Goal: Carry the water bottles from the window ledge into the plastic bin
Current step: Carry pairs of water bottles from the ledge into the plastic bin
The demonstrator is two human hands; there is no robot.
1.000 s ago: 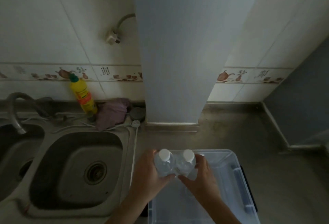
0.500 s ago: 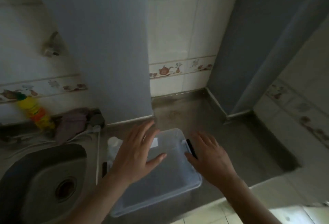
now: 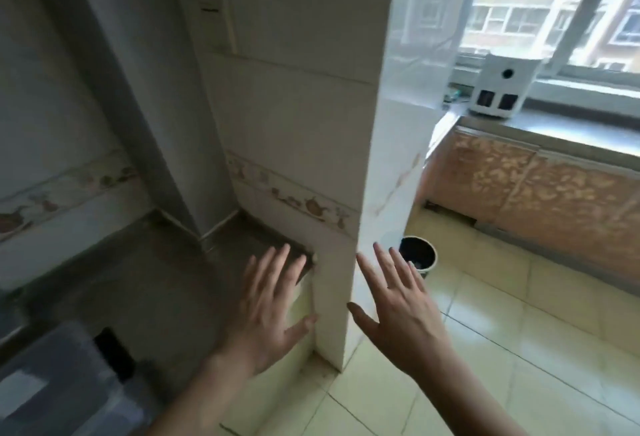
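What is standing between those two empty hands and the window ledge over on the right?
The white tiled wall corner juts out directly ahead of the open left hand and right hand. The grey window ledge lies past it to the right; no water bottles are visible there.

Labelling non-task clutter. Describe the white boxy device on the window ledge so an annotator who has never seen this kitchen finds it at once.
Start at the window at upper right and drop to the grey window ledge below it. The white box stands at the ledge's left end, beside the tiled pillar. It alone there is a pale cube, with one round dark hole above two dark square openings.
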